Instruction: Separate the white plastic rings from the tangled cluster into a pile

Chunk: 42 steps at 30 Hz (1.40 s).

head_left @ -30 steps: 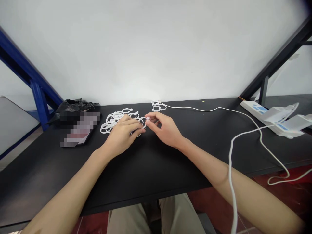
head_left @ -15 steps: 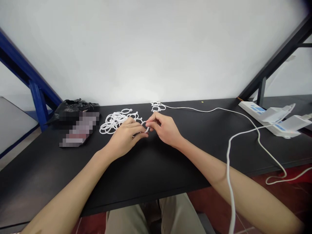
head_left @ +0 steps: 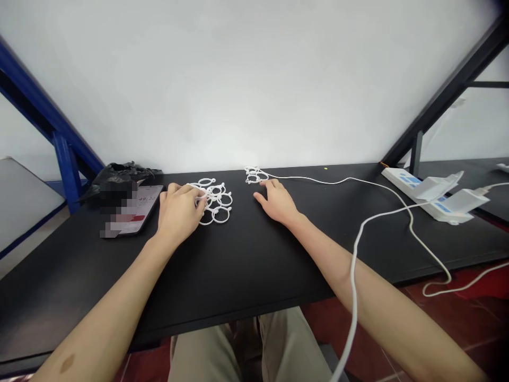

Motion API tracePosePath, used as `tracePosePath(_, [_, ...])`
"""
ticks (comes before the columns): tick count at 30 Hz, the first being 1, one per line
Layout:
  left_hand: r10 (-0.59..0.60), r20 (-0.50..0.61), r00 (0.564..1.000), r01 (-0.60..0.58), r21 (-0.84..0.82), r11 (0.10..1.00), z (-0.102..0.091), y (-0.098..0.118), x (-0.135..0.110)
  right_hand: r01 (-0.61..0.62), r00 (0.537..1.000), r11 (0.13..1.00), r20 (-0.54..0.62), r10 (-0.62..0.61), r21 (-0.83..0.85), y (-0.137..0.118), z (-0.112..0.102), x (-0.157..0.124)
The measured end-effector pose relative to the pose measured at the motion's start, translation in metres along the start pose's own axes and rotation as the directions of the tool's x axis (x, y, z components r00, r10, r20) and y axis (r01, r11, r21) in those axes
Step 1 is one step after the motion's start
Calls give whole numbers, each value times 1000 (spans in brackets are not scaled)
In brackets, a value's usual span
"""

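Note:
Thin white rings (head_left: 221, 215), each with a small knob, lie in an overlapping pile on the black table (head_left: 234, 265). My left hand (head_left: 181, 208) arches over the left part of this pile and covers much of it. Its thumb and forefinger close in on rings at the pile's near edge; the other fingertips are hidden. To the right, my right hand (head_left: 277, 200) rests low over the table with thumb and fingers apart, holding nothing. Just beyond its fingertips lies a smaller cluster of white rings (head_left: 253, 179).
A phone (head_left: 149, 204) lies left of my left hand, in front of a crumpled black plastic bag (head_left: 129, 172). At right, a white power strip (head_left: 431, 199) holds plugged-in chargers. A white cable (head_left: 356, 254) crosses over my right forearm. A pale wall stands behind the table.
My hands have parted from the ring they held together. The left has moved left onto the pile; the right has shifted slightly right and opened. The view has turned a little.

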<state>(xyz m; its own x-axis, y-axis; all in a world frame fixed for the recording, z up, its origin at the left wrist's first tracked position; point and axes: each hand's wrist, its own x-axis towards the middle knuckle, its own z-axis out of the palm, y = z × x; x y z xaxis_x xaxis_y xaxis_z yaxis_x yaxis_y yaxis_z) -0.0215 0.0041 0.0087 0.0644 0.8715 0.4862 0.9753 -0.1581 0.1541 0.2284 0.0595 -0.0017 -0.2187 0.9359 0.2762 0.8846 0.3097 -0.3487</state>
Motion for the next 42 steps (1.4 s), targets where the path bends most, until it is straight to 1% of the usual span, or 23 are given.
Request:
tracePosePath(3, [-29, 29, 999, 30, -27, 999, 2, -1, -1, 9, 1000, 998, 5, -9, -55, 1, 2, 1])
tracePosePath(9, [-25, 14, 1000, 26, -84, 996, 2, 3, 0, 4, 999, 989, 49, 4, -148, 2, 8, 10])
tracePosePath(14, [23, -6, 1000, -23, -152, 988, 3, 9, -1, -16, 1000, 985, -5, 16, -172, 0, 11, 17])
tracePosePath(18, [53, -34, 998, -59, -194, 979, 3, 14, -1, -16, 998, 988, -56, 8, -155, -1, 8, 13])
tracePosePath(22, [76, -55, 996, -86, -219, 972, 2, 16, -1, -10, 996, 995, -93, 0, -103, -5, 2, 7])
tracePosePath(25, [109, -78, 991, -125, -235, 964, 2, 16, -1, 34, 995, 999, -97, -33, 5, -17, -3, 1])
tracePosePath(26, [127, -90, 988, -145, -243, 959, 3, 16, -1, 78, 994, 987, -91, -66, 139, -23, -4, -1])
tracePosePath(28, [174, -114, 978, -198, -264, 944, 3, 17, -1, 154, 988, 912, -55, -145, 380, -37, -5, -7])
tracePosePath(29, [201, -122, 972, -228, -276, 934, 3, 18, -1, 165, 985, 861, -45, -164, 481, -43, -6, -10])
tracePosePath(31, [242, -127, 962, -269, -297, 916, 1, 19, -1, 154, 983, 768, -16, -184, 621, -53, -6, -16])
tracePosePath(32, [250, -122, 961, -276, -302, 912, 0, 20, -1, 135, 984, 742, -1, -178, 657, -57, -6, -19])
tracePosePath(34, [237, -103, 966, -258, -303, 917, -3, 21, -1, 98, 985, 699, 34, -172, 708, -61, -7, -22])
tracePosePath(36, [202, -86, 975, -219, -301, 928, -6, 22, -1, 77, 985, 683, 52, -166, 726, -62, -7, -24])
tracePosePath(37, [185, -80, 979, -201, -306, 930, -8, 23, -1, 81, 986, 690, 43, -161, 719, -62, -7, -24])
tracePosePath(39, [159, -58, 986, -169, -337, 926, -11, 24, -1, 116, 989, 733, -10, -147, 670, -62, -6, -22])
tracePosePath(41, [139, -10, 990, -131, -394, 910, -13, 27, -2, 148, 989, 777, -69, -133, 612, -61, -5, -21])
tracePosePath(42, [130, 22, 991, -108, -425, 899, -14, 28, -2, 153, 988, 784, -84, -128, 601, -60, -4, -20])
